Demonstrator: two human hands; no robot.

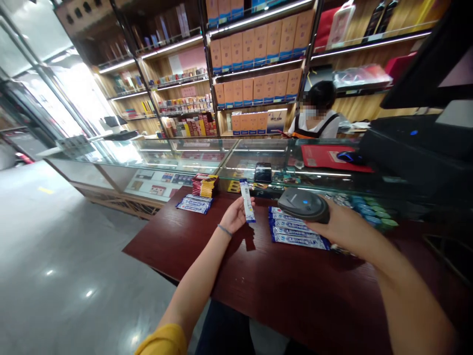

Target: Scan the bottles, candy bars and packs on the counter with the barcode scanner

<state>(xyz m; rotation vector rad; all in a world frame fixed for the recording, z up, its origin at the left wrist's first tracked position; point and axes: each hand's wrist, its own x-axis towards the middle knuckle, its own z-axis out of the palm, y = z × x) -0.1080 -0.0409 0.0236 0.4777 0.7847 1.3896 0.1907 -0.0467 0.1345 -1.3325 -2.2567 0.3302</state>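
Observation:
My left hand (236,215) pinches a slim blue-and-white packet (247,201) above the dark red wooden counter (229,268), with the packet's barcode side showing. In my right hand (338,222) is a black barcode scanner (303,204), its head pointing left toward that packet. Beneath the scanner lies a row of several similar blue-and-white packets (297,240). Farther left on the counter, more of these packets (194,204) lie beside a stack of red-and-yellow packs (205,185). The scanner's handle is mostly hidden by my right fingers.
A glass display case (177,153) borders the counter's far side, with a black device (263,172) on it. Green-and-blue packets (369,209) lie at right near a dark monitor (417,54). A person in an apron (316,123) is behind the case, before stocked shelves.

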